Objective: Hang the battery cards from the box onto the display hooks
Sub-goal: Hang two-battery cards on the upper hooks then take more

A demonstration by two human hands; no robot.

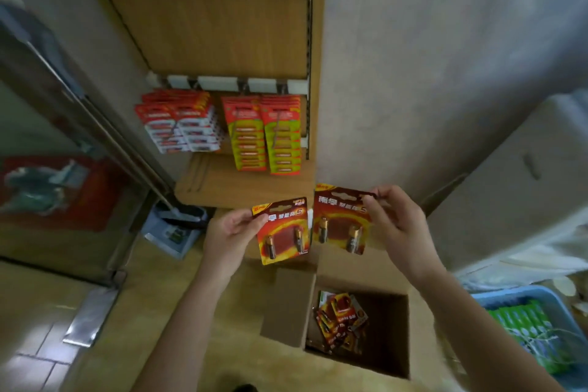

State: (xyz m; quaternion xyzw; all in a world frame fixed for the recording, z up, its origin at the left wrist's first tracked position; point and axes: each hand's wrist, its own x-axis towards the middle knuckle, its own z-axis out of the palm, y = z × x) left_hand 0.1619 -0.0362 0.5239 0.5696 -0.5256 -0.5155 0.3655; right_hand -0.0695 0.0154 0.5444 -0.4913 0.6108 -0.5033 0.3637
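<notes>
A: Hands?
B: Both busy. Left hand [230,232] pinches one battery card [283,232] by its upper left corner, thumb on the front. Centre of frame, just below the wooden shelf [235,183].
A: Right?
B: Right hand [394,223] pinches a second card [342,219] at its top right corner, by the hang hole. Fingers curled, thumb and forefinger on the card.
A: Cards touching?
B: Side by side, slim gap between. Both face out, two cells in each blister. Second card sits slightly higher.
A: Box?
B: Cardboard box [286,305] on the floor, lower centre of frame, flaps open, below the hands. Loose cards [340,321] heaped in its left half.
A: Display?
B: Hooks [242,87] on the rail, upper centre. Red-and-white packs [181,124] hang on the left, green-and-red packs [264,134] on the right. Neither held card touches a hook.
A: Anything else?
B: Blue crate [496,296] lower right, green packs [525,325] inside.
</notes>
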